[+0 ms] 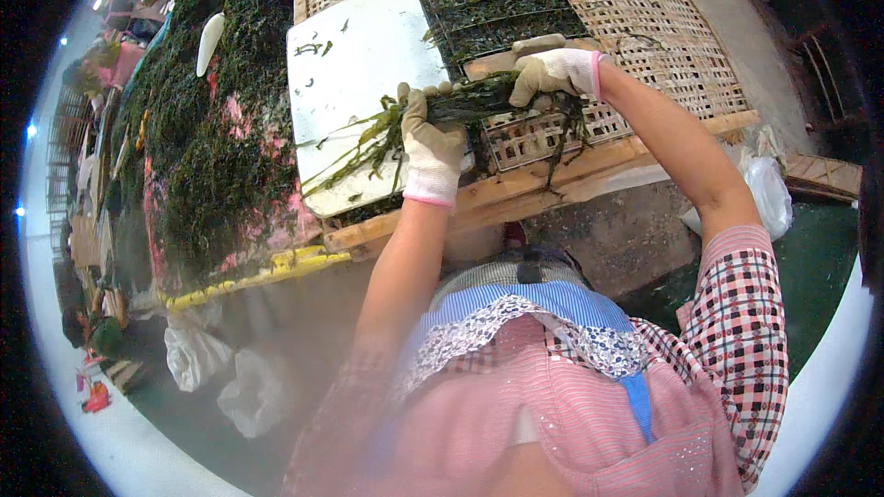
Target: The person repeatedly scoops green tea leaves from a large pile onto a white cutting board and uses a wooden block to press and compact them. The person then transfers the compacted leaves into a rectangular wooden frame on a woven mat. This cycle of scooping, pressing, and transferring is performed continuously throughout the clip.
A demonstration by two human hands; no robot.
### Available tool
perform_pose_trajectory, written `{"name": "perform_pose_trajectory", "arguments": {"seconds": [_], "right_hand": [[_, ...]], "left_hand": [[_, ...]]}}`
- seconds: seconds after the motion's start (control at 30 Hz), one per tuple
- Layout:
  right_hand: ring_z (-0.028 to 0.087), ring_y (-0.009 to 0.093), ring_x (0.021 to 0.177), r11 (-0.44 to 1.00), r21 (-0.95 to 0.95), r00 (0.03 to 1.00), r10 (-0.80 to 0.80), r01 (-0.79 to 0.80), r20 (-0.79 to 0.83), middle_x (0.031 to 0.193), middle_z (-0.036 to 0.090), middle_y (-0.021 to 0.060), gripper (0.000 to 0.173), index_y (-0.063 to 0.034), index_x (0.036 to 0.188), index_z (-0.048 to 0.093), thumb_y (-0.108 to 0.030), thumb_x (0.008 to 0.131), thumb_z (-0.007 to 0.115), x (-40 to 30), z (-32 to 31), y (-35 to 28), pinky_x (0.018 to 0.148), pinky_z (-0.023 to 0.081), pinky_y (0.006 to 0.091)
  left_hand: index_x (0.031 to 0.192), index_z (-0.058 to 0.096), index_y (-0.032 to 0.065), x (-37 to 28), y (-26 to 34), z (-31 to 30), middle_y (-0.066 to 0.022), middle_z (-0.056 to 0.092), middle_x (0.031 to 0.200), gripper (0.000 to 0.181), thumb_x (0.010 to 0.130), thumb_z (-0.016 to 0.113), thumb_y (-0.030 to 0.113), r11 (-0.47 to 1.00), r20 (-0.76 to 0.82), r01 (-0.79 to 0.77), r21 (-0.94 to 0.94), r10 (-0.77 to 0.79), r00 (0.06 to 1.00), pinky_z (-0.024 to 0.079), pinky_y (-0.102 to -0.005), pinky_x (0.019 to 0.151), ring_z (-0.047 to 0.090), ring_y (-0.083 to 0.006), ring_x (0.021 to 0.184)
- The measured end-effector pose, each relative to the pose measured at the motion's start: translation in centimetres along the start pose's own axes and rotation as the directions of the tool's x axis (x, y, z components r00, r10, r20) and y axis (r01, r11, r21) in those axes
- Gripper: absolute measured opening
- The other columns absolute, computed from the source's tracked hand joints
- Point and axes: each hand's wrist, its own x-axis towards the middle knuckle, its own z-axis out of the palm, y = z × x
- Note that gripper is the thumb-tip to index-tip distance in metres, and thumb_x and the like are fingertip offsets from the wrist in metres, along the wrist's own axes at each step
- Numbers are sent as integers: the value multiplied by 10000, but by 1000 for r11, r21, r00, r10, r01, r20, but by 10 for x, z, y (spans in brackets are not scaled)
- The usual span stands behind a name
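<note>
My left hand, in a white and tan knit glove, grips one end of a bundle of dark green seaweed. Its loose lighter strands trail left over a white board. The other end of the bundle lies under my right hand, gloved alike, whose fingers curl down over it; a few strands hang below at the wooden edge. Just behind the hands is a dark layer of seaweed on a frame, with a small wooden piece at its near side. Part of the bundle is hidden by my fingers.
A woven bamboo rack with a wooden edge bar lies under the frame. At left is a big heap of seaweed on pink sheeting, with a white oblong object on it. A yellow edge borders the heap. White bags stand below.
</note>
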Motion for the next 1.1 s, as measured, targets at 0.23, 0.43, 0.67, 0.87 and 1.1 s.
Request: {"name": "perform_pose_trajectory", "arguments": {"seconds": [0.23, 0.43, 0.67, 0.87, 1.1], "right_hand": [[535, 177, 502, 871, -464, 980, 198, -161, 31, 562, 579, 52, 202, -27, 731, 616, -207, 660, 674, 16, -40, 49, 464, 394, 350], [622, 303, 677, 783, -616, 995, 102, -88, -12, 766, 666, 175, 349, -25, 831, 684, -315, 646, 623, 5, -61, 84, 625, 472, 412], [633, 353, 729, 655, -755, 999, -2, 29, 37, 781, 653, 219, 316, 14, 820, 657, -251, 663, 585, 9, -61, 99, 656, 489, 419], [632, 345, 777, 685, -721, 994, -95, 108, 58, 838, 654, 218, 388, 26, 854, 650, -329, 701, 624, 1, -69, 115, 706, 483, 413], [588, 217, 756, 969, -218, 979, 78, -119, -186, 863, 655, 126, 520, 42, 1064, 581, -241, 657, 740, -56, -101, 97, 704, 467, 343]], "left_hand": [[1093, 426, 123, 6, -4, -21, -73, 572, 891, 166, 937, 479, 140, 847, 143, -225, 482, 177, 974, 501, -447, 832, 573, -229, 868], [985, 591, 111, -3, 77, -33, -76, 644, 841, 151, 854, 643, 164, 943, -175, 30, 331, 30, 984, 462, -498, 893, 601, -251, 826], [1044, 642, 80, -60, 146, 41, -100, 647, 819, 341, 807, 637, 326, -968, -56, -77, 237, -93, 994, 503, -390, 712, 638, -280, 778], [1324, 444, 102, -41, -1, 89, -136, 463, 1340, 654, 725, 659, 255, -434, 466, -869, 235, -735, 493, 352, -414, 1051, 417, -336, 1254], [1293, 470, 109, -4, -54, 31, -96, 465, 1354, 502, 824, 589, 243, -432, 518, -873, 227, -705, 484, 384, -412, 1011, 430, -290, 1258]]}}
